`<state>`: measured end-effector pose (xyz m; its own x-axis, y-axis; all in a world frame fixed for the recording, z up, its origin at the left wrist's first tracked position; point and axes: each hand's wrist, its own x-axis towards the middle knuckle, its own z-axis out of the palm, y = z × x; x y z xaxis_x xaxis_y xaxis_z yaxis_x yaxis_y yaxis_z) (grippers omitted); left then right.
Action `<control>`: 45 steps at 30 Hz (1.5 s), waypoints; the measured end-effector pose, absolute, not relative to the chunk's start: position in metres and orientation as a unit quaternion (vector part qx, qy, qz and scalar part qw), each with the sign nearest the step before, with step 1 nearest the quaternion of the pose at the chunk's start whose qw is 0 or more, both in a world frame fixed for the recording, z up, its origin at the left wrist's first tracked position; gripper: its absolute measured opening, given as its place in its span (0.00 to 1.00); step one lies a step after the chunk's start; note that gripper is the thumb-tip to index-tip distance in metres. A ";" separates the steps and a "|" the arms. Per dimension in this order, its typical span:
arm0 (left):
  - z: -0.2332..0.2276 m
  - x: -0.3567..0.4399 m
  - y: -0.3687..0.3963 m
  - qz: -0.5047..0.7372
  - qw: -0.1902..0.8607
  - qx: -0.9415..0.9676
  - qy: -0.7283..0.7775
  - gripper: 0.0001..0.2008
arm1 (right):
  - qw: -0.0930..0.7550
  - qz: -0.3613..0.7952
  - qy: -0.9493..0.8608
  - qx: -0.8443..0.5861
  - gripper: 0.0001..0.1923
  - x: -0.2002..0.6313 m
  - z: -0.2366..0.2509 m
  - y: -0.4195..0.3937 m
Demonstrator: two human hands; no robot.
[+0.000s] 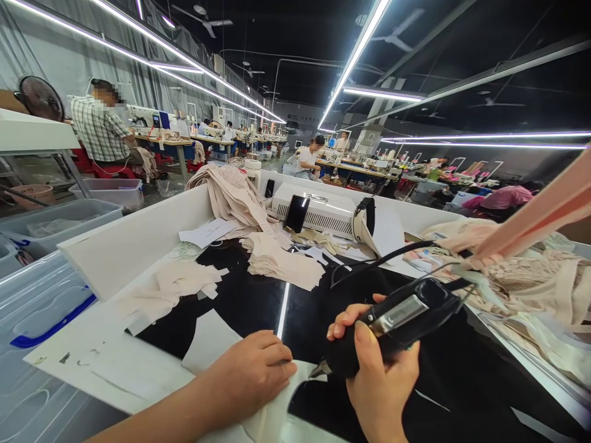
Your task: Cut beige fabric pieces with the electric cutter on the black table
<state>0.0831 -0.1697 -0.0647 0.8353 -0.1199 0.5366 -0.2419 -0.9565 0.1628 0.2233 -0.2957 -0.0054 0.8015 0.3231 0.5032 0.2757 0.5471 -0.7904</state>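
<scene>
My right hand (378,375) is wrapped round a black corded electric cutter (397,320) with a silver plate on its side. Its pointed metal tip (319,370) is at the edge of a white sheet (300,373) on the glossy black tabletop (240,289). To the left of the tip, my left hand (258,375) lies flat on the sheet, fingers extended and holding nothing. A pink fabric strip (530,203) runs from the upper right to the cutter's cable end, where it is knotted.
Stacked beige fabric pieces (284,261) and loose pale pieces (170,286) lie beyond my hands. A white slotted machine (318,209) and a phone (297,213) stand at the back. Beige garments (545,277) are heaped right. Plastic bins (41,344) flank the left; people sew farther off.
</scene>
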 end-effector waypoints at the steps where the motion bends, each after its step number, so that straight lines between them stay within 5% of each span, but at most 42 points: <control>1: -0.065 0.083 -0.170 0.271 0.113 0.951 -0.095 0.07 | 0.820 0.016 -0.313 -0.478 0.18 0.224 -0.005 -0.296; 16: -0.060 0.081 -0.170 0.279 0.106 0.950 -0.096 0.07 | 0.817 -0.007 -0.290 -0.498 0.19 0.232 -0.004 -0.305; 28: -0.064 0.069 -0.187 0.217 0.086 0.972 0.027 0.24 | 0.817 -0.028 -0.251 -0.518 0.22 0.217 -0.001 -0.314; 38: -0.057 0.072 -0.180 0.127 0.128 0.983 0.017 0.19 | 0.820 -0.043 -0.247 -0.515 0.22 0.208 -0.006 -0.319; 45: -0.062 0.073 -0.176 0.167 0.056 0.984 -0.028 0.11 | 0.817 -0.047 -0.253 -0.516 0.22 0.203 -0.008 -0.321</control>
<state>0.0727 -0.1760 -0.0616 0.9426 -0.0357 0.3320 -0.0728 -0.9923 0.1002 0.2025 -0.3209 -0.0082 0.8676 0.1849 0.4617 0.3373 0.4634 -0.8195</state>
